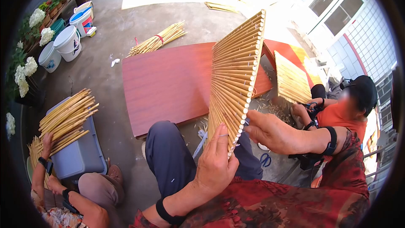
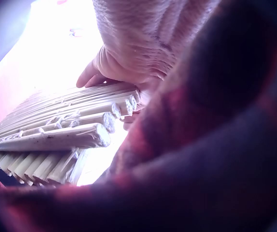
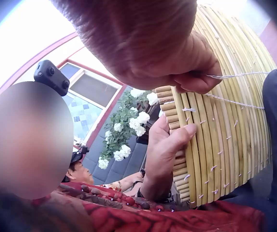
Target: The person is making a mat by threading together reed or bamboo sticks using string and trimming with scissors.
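A panel of reed stalks [image 1: 237, 65] tied side by side stands tilted over the person's lap, its cut ends forming a stepped edge. At the lower corner the left hand [image 1: 214, 162] grips this panel, thumb laid flat over the stalks; the left wrist view shows the same hand [image 2: 133, 43] from close behind the stalk ends. On the panel's other side is the right hand [image 1: 276, 133], near the edge. In the right wrist view the right hand [image 3: 196, 67] pinches white string [image 3: 240, 75] that runs across the stalks. Small white knots dot the panel's face.
A red-brown table [image 1: 168, 84] stands ahead, a bundle of stalks [image 1: 158, 40] behind it. To the left, another person's hand [image 1: 47, 143] holds stalks over a grey bin [image 1: 80, 160]. At right a person in orange [image 1: 341, 118] works at another panel [image 1: 291, 78]. Blue scissors [image 1: 265, 159] lie below.
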Action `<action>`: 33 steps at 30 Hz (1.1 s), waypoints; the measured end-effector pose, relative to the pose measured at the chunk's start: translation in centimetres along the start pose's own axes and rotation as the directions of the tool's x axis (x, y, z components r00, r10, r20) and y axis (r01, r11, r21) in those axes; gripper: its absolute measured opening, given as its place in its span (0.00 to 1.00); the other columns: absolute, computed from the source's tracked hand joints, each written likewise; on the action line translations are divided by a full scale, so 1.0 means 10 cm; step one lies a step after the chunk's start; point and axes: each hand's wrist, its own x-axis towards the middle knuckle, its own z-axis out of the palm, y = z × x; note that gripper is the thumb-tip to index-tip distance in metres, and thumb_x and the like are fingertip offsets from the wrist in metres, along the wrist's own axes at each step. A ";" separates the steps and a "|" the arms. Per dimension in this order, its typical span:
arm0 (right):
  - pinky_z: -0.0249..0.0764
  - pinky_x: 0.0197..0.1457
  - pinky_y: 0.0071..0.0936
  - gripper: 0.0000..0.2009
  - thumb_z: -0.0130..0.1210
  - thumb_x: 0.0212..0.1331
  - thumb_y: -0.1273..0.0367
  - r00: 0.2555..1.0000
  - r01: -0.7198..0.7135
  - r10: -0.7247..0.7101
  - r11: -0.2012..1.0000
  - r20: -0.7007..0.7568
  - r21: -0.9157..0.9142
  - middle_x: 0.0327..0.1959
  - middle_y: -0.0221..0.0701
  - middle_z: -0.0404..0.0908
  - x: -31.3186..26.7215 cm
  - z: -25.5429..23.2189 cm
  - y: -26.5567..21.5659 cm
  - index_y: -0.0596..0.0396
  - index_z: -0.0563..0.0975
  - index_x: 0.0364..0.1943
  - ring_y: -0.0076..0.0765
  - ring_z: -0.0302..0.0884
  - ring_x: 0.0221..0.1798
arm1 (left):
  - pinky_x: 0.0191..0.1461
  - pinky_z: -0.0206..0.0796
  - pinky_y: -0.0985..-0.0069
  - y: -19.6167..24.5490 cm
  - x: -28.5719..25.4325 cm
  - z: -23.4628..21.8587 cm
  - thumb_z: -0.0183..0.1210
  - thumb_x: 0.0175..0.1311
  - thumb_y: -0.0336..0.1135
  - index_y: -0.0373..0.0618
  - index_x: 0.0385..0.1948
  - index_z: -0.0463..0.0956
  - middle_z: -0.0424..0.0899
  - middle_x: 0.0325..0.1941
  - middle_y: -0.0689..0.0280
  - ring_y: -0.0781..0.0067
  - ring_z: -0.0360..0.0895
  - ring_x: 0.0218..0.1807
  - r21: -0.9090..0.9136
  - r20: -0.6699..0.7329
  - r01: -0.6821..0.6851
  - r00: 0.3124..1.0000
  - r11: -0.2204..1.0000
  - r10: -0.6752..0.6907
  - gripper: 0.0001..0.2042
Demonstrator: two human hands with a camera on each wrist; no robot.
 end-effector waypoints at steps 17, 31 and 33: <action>0.71 0.23 0.24 0.15 0.40 0.57 0.73 0.955 -0.296 0.271 0.830 0.122 0.473 0.28 0.36 0.76 0.18 -0.01 -0.08 0.66 0.67 0.47 0.27 0.75 0.24 | 0.60 0.58 0.63 -0.01 0.07 -0.02 0.52 0.45 0.22 0.22 0.54 0.53 0.61 0.54 0.36 0.40 0.62 0.57 -0.081 0.067 0.040 0.997 0.996 -0.035 0.29; 0.69 0.52 0.26 0.16 0.41 0.62 0.69 0.823 0.414 0.170 0.474 -0.543 0.777 0.48 0.36 0.73 0.11 -0.17 0.48 0.62 0.66 0.52 0.31 0.72 0.49 | 0.62 0.56 0.62 0.42 0.15 -0.33 0.50 0.43 0.17 0.21 0.52 0.56 0.62 0.55 0.38 0.43 0.61 0.59 0.280 0.300 -0.270 0.936 0.921 0.184 0.27; 0.68 0.53 0.26 0.17 0.42 0.62 0.68 0.790 0.524 0.127 0.368 -0.599 0.768 0.49 0.36 0.72 0.20 -0.09 0.63 0.62 0.65 0.53 0.31 0.70 0.51 | 0.63 0.54 0.60 0.41 0.24 -0.35 0.48 0.41 0.16 0.20 0.51 0.57 0.62 0.54 0.39 0.42 0.61 0.58 0.441 0.360 -0.377 0.906 0.814 0.225 0.28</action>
